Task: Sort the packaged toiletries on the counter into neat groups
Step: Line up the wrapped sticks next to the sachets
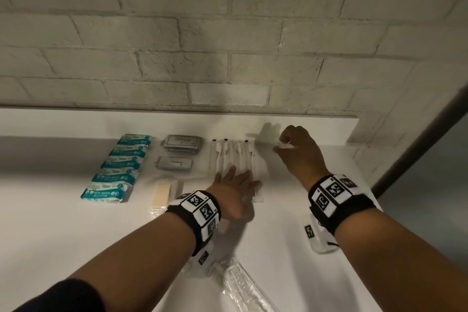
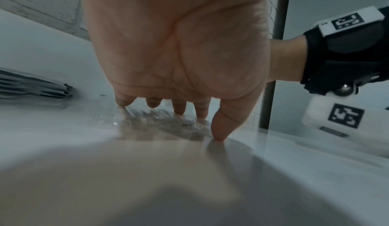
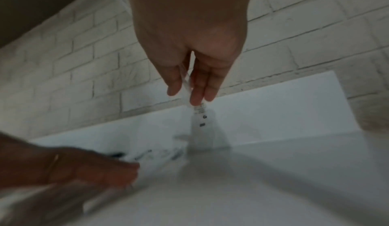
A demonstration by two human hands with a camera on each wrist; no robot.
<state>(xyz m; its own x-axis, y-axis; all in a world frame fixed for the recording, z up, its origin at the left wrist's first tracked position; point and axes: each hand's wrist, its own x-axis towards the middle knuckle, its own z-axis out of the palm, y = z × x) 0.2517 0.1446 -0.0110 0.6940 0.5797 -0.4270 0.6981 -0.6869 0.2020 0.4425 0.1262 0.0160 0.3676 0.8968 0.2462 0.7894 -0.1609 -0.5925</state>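
A row of clear-wrapped toothbrushes (image 1: 231, 157) lies mid-counter. My left hand (image 1: 239, 177) lies flat with straight fingers on their near ends; the left wrist view shows the fingertips (image 2: 179, 111) pressing the crinkled wrappers (image 2: 160, 121). To the right of the row, my right hand (image 1: 285, 144) pinches one more clear-wrapped toothbrush pack (image 1: 278, 148) between thumb and fingers. In the right wrist view that pack (image 3: 202, 123) hangs from the right hand (image 3: 183, 95), its lower end at the counter. Teal wipe packs (image 1: 121, 167) form a column at left.
A stack of grey sachets (image 1: 183, 143), also seen edge-on as grey sachets (image 2: 35, 88), and a grey toothpaste pack (image 1: 174, 163) sit between wipes and toothbrushes. A yellowish wrapped item (image 1: 162, 194) lies nearer. Another clear pack (image 1: 243, 284) lies by the front edge. The brick wall (image 1: 228, 58) backs the counter.
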